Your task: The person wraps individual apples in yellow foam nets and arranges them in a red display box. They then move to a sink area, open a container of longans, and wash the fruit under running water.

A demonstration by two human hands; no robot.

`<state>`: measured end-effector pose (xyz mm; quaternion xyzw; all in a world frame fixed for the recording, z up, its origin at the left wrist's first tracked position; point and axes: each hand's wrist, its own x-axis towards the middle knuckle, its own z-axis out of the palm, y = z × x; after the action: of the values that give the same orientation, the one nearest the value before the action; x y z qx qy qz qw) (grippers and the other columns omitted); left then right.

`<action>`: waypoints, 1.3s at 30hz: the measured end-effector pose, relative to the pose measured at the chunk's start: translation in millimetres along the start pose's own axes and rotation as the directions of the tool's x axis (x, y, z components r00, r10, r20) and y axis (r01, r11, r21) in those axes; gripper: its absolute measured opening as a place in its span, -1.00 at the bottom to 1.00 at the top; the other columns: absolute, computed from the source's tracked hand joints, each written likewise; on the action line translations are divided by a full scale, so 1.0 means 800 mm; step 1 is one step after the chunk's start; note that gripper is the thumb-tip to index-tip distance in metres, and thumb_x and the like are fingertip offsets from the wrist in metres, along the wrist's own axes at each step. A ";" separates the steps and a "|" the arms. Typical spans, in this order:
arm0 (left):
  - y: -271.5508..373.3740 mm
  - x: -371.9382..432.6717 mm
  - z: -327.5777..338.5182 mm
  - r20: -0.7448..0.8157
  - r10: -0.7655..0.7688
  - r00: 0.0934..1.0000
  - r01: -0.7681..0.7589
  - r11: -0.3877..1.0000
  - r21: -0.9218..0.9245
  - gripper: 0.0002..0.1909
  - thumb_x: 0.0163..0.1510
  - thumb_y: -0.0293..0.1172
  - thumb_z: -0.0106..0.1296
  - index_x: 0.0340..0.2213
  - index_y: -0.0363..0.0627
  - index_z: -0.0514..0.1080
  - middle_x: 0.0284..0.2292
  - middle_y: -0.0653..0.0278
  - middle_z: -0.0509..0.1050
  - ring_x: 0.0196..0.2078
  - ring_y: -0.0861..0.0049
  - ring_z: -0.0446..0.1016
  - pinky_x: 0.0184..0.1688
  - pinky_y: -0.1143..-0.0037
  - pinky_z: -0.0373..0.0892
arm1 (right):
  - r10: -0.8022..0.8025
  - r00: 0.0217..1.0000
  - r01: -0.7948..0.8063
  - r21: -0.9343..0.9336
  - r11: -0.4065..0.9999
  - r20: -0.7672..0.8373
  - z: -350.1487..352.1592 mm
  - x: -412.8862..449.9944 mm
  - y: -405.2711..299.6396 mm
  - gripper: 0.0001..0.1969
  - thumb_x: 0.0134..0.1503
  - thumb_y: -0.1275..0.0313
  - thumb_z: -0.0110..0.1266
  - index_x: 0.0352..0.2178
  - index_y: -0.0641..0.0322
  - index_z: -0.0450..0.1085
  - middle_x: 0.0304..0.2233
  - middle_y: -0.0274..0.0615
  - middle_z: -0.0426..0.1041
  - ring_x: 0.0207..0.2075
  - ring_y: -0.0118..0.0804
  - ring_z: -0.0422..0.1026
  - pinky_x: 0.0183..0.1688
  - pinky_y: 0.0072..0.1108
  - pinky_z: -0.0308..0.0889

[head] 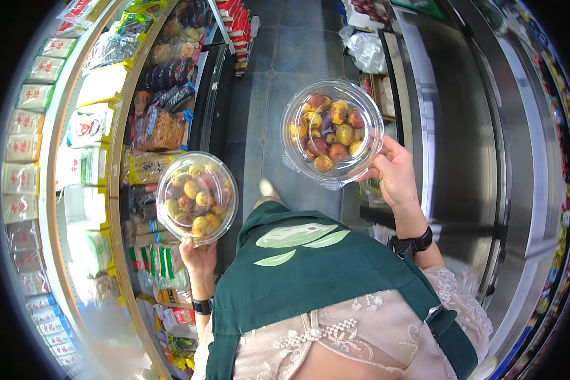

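Observation:
My right hand grips the rim of a round clear plastic container, its lid on. Through the lid I see several yellow, green and reddish-brown jujubes. Lower and to the left, my left hand holds a second clear round container by its near edge. This one is also lidded and full of mottled yellow-brown jujubes. Both containers are held up in front of me, apart from each other, above the aisle floor. Part of my left fingers is hidden beneath the container.
Shelves with packaged dry goods line the left side. Steel cabinet fronts run along the right. Red bags are stacked ahead beside the grey tiled floor. A clear plastic bag lies ahead on the right.

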<state>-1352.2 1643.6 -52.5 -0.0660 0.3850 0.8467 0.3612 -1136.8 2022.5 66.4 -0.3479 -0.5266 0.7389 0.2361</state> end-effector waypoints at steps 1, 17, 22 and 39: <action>-0.001 0.035 0.007 0.008 0.013 1.000 -0.013 1.000 -0.002 -0.40 -0.13 -0.20 0.14 -0.04 -0.14 0.27 -0.18 0.23 0.43 -0.38 0.56 0.37 -0.56 0.64 0.21 | 0.001 1.000 -0.001 -0.004 1.000 -0.006 0.004 0.040 -0.006 -0.49 0.06 0.73 -0.27 0.11 0.52 0.15 -0.11 0.00 0.45 -0.41 -0.20 0.56 -0.42 -0.52 0.56; 0.021 0.719 0.433 0.339 -0.125 0.932 0.101 0.991 0.088 -0.45 -0.14 -0.26 0.14 -0.06 -0.10 0.31 -0.18 0.26 0.46 -0.28 0.49 0.42 -0.51 0.57 0.26 | -0.086 0.979 0.092 0.024 0.995 -0.185 -0.085 0.594 -0.155 -0.50 0.03 0.71 -0.28 0.07 0.50 0.21 -0.22 0.00 0.49 -0.44 -0.24 0.56 -0.40 -0.55 0.54; -0.026 0.883 0.543 0.304 -0.128 0.944 0.094 0.988 0.123 -0.36 -0.16 -0.24 0.16 0.00 -0.09 0.28 -0.17 0.28 0.46 -0.27 0.50 0.42 -0.50 0.59 0.27 | -0.069 0.972 0.068 -0.015 0.998 -0.225 -0.144 0.800 -0.195 -0.52 0.04 0.69 -0.29 0.03 0.51 0.25 -0.27 -0.02 0.49 -0.46 -0.24 0.55 -0.40 -0.56 0.53; -0.063 1.467 0.812 -0.049 0.130 0.990 -0.125 0.987 0.097 -0.31 -0.14 -0.32 0.14 0.06 -0.09 0.18 -0.18 0.34 0.41 -0.39 0.64 0.36 -0.51 0.64 0.24 | -0.028 0.999 0.027 0.025 0.999 0.018 -0.160 1.598 -0.351 -0.65 0.09 0.67 -0.18 -0.06 0.52 0.30 -0.27 -0.06 0.51 -0.42 -0.34 0.55 -0.45 -0.62 0.53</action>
<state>-2067.6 2779.0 -89.2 -0.0474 0.4376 0.8469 0.2985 -1870.7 3109.3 -34.2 -0.3311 -0.5244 0.7450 0.2457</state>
